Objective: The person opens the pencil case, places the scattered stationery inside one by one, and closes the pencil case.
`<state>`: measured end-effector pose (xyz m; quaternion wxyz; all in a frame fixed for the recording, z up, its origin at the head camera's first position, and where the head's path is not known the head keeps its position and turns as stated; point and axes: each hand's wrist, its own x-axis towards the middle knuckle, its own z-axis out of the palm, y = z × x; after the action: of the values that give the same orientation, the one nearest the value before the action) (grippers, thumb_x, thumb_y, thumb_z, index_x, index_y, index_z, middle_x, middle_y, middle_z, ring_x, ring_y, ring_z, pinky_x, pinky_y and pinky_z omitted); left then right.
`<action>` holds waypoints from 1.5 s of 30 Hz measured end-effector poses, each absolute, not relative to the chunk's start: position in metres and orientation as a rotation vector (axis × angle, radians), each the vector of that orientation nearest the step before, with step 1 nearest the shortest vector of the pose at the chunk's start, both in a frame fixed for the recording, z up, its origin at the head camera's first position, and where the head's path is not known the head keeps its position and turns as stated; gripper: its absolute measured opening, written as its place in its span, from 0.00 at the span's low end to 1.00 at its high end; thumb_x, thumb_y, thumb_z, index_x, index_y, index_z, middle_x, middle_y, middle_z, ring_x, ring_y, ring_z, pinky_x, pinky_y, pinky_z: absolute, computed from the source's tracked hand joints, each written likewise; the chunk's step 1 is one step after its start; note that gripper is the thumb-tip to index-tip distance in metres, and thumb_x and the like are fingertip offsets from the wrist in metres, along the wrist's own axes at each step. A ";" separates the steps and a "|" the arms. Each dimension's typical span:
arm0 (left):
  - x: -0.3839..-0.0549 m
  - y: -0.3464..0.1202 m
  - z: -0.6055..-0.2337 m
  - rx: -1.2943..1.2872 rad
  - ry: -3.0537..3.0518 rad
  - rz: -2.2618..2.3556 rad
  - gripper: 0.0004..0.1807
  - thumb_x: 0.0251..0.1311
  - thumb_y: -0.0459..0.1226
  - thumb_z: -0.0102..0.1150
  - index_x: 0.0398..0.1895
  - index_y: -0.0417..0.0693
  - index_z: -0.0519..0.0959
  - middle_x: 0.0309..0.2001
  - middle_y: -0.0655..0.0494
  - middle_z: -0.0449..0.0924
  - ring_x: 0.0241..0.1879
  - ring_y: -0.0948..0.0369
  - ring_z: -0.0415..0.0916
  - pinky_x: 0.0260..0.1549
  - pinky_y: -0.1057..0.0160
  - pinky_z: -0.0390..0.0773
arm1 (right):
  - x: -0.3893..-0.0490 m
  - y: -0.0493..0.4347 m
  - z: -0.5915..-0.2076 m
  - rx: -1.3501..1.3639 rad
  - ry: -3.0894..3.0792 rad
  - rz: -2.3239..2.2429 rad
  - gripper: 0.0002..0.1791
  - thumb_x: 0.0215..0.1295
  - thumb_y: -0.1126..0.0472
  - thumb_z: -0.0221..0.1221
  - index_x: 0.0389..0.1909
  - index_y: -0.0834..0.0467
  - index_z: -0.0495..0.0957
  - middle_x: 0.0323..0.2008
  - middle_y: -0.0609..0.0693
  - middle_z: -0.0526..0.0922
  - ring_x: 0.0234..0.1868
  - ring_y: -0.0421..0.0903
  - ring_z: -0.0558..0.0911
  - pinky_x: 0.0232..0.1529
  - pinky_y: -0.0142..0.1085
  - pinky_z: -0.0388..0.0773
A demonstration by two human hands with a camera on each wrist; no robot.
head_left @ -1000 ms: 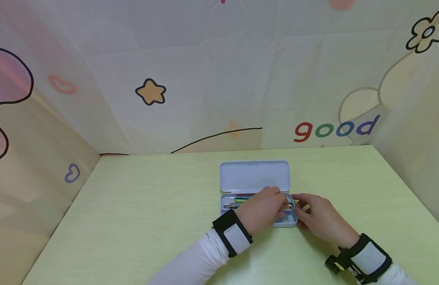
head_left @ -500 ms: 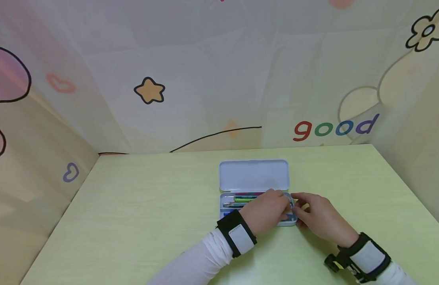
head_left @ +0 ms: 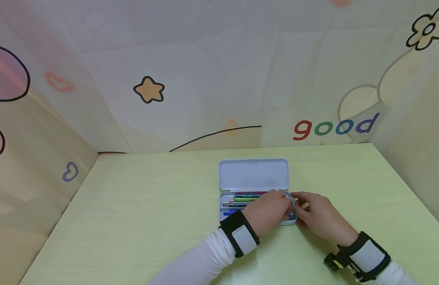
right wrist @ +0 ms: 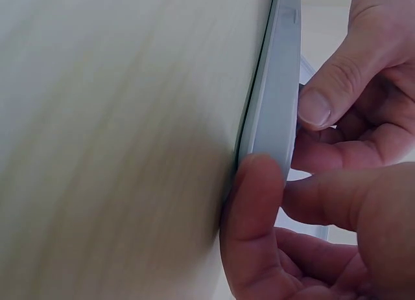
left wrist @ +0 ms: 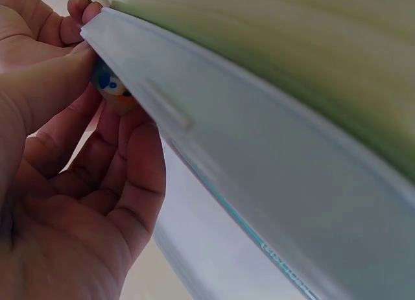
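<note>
A pale blue pencil case [head_left: 221, 215] lies on the table, its lid [head_left: 254, 174] folded back. My left hand [head_left: 267, 211] reaches over the front compartment near the right end, fingers curled downward. In the left wrist view its fingers hold a small rounded thing [left wrist: 111, 83] with a blue, white and orange print, mostly hidden by fingers and case wall; its kind does not show. My right hand [head_left: 321, 215] grips the case's right end, thumb at the rim and a finger against the outer wall, as the right wrist view shows.
Several pencils and pens [head_left: 237, 204] lie in the rear compartment, one with a green barrel [head_left: 243, 199]. A blue item [head_left: 229, 212] sits in the front compartment at the left. Printed cloth [head_left: 205, 79] hangs behind the pale wooden table [head_left: 151, 206].
My left hand has shifted slightly to the right over the case, so more of the pencils and the blue item show. The right hand keeps its place at the case's end.
</note>
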<state>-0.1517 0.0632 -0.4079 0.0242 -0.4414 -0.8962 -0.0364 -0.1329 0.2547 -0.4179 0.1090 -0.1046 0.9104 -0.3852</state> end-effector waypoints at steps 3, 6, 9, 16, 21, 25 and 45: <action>-0.151 0.064 -0.408 -1.348 -2.781 -0.096 0.09 0.74 0.45 0.67 0.49 0.55 0.89 0.46 0.63 0.84 0.47 0.66 0.79 0.53 0.74 0.74 | -0.133 0.254 -0.418 -0.306 2.676 -1.132 0.23 0.77 0.66 0.60 0.68 0.72 0.73 0.37 0.51 0.83 0.26 0.44 0.83 0.27 0.36 0.80; -0.150 0.064 -0.409 -1.338 -2.782 -0.087 0.09 0.74 0.45 0.67 0.49 0.55 0.89 0.46 0.63 0.84 0.46 0.66 0.78 0.53 0.74 0.74 | -0.133 0.253 -0.417 -0.302 2.678 -1.130 0.23 0.77 0.66 0.60 0.68 0.72 0.73 0.37 0.51 0.83 0.26 0.45 0.83 0.27 0.36 0.80; -0.150 0.063 -0.409 -1.329 -2.785 -0.089 0.09 0.74 0.45 0.67 0.49 0.55 0.89 0.46 0.63 0.83 0.46 0.67 0.78 0.53 0.74 0.74 | -0.133 0.253 -0.417 -0.306 2.682 -1.127 0.23 0.77 0.66 0.60 0.68 0.72 0.73 0.37 0.51 0.82 0.26 0.44 0.82 0.26 0.36 0.80; -0.147 0.062 -0.409 -1.311 -2.759 -0.053 0.08 0.75 0.44 0.64 0.48 0.55 0.89 0.45 0.63 0.83 0.45 0.67 0.77 0.51 0.73 0.74 | -0.133 0.254 -0.418 -0.318 2.694 -1.117 0.24 0.76 0.66 0.59 0.68 0.72 0.73 0.36 0.50 0.83 0.25 0.44 0.82 0.27 0.35 0.78; -0.146 0.060 -0.408 -1.323 -2.763 -0.065 0.08 0.75 0.44 0.65 0.48 0.55 0.89 0.46 0.63 0.83 0.46 0.66 0.77 0.52 0.73 0.74 | -0.134 0.254 -0.418 -0.301 2.685 -1.110 0.24 0.77 0.65 0.60 0.68 0.73 0.72 0.38 0.51 0.83 0.26 0.44 0.82 0.27 0.35 0.79; -0.148 0.054 -0.405 -1.331 -2.766 -0.136 0.07 0.74 0.43 0.66 0.48 0.54 0.89 0.45 0.64 0.84 0.46 0.66 0.78 0.52 0.72 0.74 | -0.134 0.253 -0.417 -0.282 2.670 -1.118 0.25 0.77 0.66 0.60 0.69 0.73 0.72 0.38 0.52 0.82 0.27 0.44 0.82 0.27 0.36 0.80; -0.155 -0.024 -0.386 -1.026 -2.857 -0.804 0.16 0.73 0.42 0.67 0.58 0.43 0.82 0.47 0.54 0.81 0.46 0.62 0.74 0.47 0.69 0.77 | -0.134 0.252 -0.417 -0.212 2.666 -1.061 0.26 0.77 0.64 0.61 0.71 0.71 0.71 0.40 0.53 0.82 0.28 0.45 0.81 0.28 0.35 0.81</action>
<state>-0.1548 -0.0240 -0.3862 0.0005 -0.3267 -0.9098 -0.2560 -0.1341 0.2517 -0.4172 0.1317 -0.0730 0.9186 -0.3654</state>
